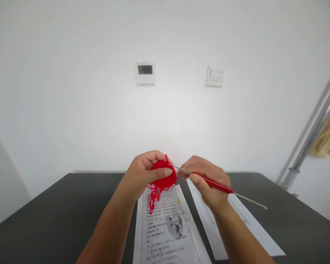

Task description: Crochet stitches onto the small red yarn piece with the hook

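Observation:
My left hand (145, 168) pinches a round red crochet piece (164, 182) between thumb and fingers. A tangle of loose red yarn (154, 196) dangles below it, and a short strand stands up at its top edge. My right hand (209, 179) grips a crochet hook (216, 185) with a red handle and a thin metal shaft at each end. The hook's left tip meets the upper right edge of the red piece; whether it passes through a stitch is too small to tell. Its other end points down to the right, past my wrist.
Under my hands, a printed sheet (165, 242) with a dark picture and a small yellow mark lies on the dark table (44, 220). A second white sheet (253, 229) lies to the right. Behind stands a white wall with a thermostat (145, 73) and a switch (216, 76).

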Demonstrator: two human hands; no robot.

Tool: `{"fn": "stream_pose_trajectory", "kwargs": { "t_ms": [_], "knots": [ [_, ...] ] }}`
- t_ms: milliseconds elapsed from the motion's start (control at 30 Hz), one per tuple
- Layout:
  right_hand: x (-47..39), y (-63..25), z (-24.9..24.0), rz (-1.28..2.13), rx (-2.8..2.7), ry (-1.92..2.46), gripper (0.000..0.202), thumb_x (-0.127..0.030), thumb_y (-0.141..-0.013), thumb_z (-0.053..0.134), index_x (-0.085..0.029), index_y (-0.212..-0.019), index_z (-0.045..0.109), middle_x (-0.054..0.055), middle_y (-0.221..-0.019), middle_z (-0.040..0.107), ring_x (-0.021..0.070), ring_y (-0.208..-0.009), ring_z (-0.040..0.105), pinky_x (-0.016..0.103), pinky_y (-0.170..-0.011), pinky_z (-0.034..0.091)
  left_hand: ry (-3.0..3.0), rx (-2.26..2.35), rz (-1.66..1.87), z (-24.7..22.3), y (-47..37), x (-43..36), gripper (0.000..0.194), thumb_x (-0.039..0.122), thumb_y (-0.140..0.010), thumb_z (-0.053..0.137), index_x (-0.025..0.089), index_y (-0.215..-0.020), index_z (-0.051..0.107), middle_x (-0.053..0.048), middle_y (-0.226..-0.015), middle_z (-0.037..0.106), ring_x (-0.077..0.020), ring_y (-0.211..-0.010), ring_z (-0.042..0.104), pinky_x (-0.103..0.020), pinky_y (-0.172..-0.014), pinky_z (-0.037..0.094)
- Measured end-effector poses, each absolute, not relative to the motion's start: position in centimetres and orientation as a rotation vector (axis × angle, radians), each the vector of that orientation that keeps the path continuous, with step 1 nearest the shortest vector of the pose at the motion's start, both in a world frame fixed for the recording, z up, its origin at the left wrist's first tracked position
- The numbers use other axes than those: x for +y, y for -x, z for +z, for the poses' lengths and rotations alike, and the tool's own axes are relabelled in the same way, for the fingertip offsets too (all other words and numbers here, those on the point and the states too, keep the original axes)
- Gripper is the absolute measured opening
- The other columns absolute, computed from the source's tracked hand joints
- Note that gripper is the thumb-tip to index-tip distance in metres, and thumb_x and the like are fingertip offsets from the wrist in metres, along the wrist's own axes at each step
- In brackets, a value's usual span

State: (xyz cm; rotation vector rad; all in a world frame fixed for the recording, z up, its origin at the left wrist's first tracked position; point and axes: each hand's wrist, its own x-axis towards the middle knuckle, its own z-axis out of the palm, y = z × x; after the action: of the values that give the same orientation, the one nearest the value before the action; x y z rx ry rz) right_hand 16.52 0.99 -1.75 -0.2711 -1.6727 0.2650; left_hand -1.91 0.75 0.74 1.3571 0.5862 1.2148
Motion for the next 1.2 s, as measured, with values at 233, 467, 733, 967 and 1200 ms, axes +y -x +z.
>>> {"fn": "stream_pose_trajectory", "kwargs": {
  "t_ms": [233, 467, 733, 967, 1200],
  "knots": [
    [1.4, -17.5, -1.9, 0.203, -1.734, 0.25, 0.023, -0.03, -0.098, 0.059, -0.021, -0.083, 0.073, 0.003, -0.074, 0.073, 0.0161, -0.067, 0.066, 0.029, -0.061, 0.052, -1.409, 0.561, 1.239, 0.7, 1.4, 0.7, 0.019, 0.028, -0.067, 0.087, 0.013, -0.073, 0.076, -0.002, -0.072, 0.07, -0.0105, -0.063, 0.06, -0.021, -0.061, 0.048],
    [1.6, -17.2, -1.8, 0.317, -1.731, 0.217, 0.021, -0.034, -0.096, 0.064, -0.021, -0.082, 0.072, 0.003, -0.072, 0.073, 0.0154, -0.066, 0.067, 0.028, -0.059, 0.053, -1.332, 0.55, 1.316, 0.5, 1.6, 0.7, 0.032, 0.023, -0.064, 0.089, 0.018, -0.095, 0.082, 0.0, -0.07, 0.068, -0.0086, -0.061, 0.059, -0.019, -0.058, 0.046],
    [1.3, -17.9, -1.2, -0.473, -1.887, 0.183, 0.015, -0.016, -0.092, 0.064, -0.021, -0.106, 0.07, 0.009, -0.083, 0.079, 0.0209, -0.072, 0.072, 0.034, -0.061, 0.06, -1.334, 0.579, 1.242, 0.7, 1.9, 0.5, 0.029, 0.019, -0.065, 0.089, 0.016, -0.093, 0.081, 0.002, -0.065, 0.066, -0.0067, -0.057, 0.057, -0.017, -0.055, 0.045],
    [1.9, -18.0, -1.8, -0.655, -1.812, 0.181, 0.023, -0.015, -0.091, 0.065, -0.019, -0.113, 0.067, 0.011, -0.084, 0.078, 0.0222, -0.071, 0.071, 0.035, -0.06, 0.061, -1.247, 0.513, 1.096, 0.3, 1.0, 0.6, 0.03, 0.021, -0.061, 0.091, 0.013, -0.087, 0.08, -0.007, -0.08, 0.078, -0.0158, -0.069, 0.07, -0.026, -0.068, 0.054],
    [1.6, -17.6, -1.8, -0.345, -1.752, 0.276, 0.025, -0.015, -0.09, 0.069, -0.023, -0.114, 0.071, 0.009, -0.097, 0.08, 0.0215, -0.085, 0.075, 0.035, -0.071, 0.064, -1.31, 0.592, 1.225, 0.4, 0.8, 0.2, 0.034, 0.02, -0.064, 0.09, 0.018, -0.097, 0.081, -0.006, -0.082, 0.08, -0.0155, -0.073, 0.071, -0.025, -0.071, 0.057]
  ]
}}
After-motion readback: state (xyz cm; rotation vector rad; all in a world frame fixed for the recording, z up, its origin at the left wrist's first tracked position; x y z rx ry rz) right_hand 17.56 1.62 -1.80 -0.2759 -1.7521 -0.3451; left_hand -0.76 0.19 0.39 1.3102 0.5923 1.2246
